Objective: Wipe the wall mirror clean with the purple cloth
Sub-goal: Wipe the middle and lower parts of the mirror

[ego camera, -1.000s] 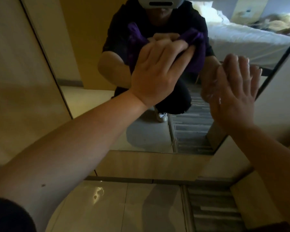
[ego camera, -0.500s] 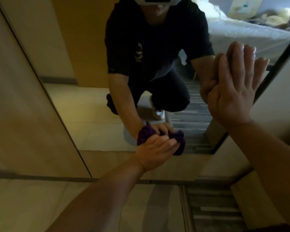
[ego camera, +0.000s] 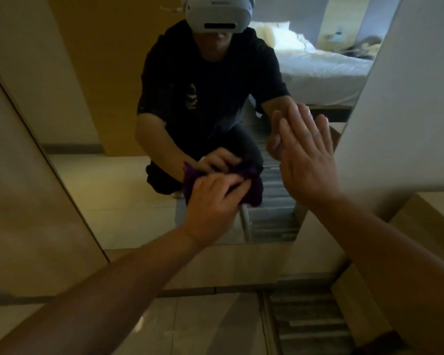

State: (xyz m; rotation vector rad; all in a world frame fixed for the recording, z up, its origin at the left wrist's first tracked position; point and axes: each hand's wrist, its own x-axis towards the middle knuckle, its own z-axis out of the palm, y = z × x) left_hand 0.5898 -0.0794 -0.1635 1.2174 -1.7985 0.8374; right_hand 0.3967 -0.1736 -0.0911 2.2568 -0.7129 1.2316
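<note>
- One wall mirror (ego camera: 128,190), its glass set in a pale panelled wall and ending in a straight lower edge above a strip of wall and the tiled floor (ego camera: 190,326).
- One purple cloth (ego camera: 254,190), bunched up and pressed against the glass low on the mirror, near its lower edge and toward the right side.
- Two hands, both reaching to the glass.
- The left hand (ego camera: 213,201) comes up from the lower left on a bare, outstretched forearm; its fingers are curled over the cloth and grip it, the knuckles facing the camera, with the cloth showing past the fingertips on the right and above the knuckles on the left.
- The right hand (ego camera: 305,160) is spread flat, fingers straight and close together, pointing up; it holds nothing, and its palm lies on the glass near the mirror's right edge, just right of the cloth and higher.
- The glass reflects one crouching person in a dark shirt, and one bed (ego camera: 323,67) with white bedding.
</note>
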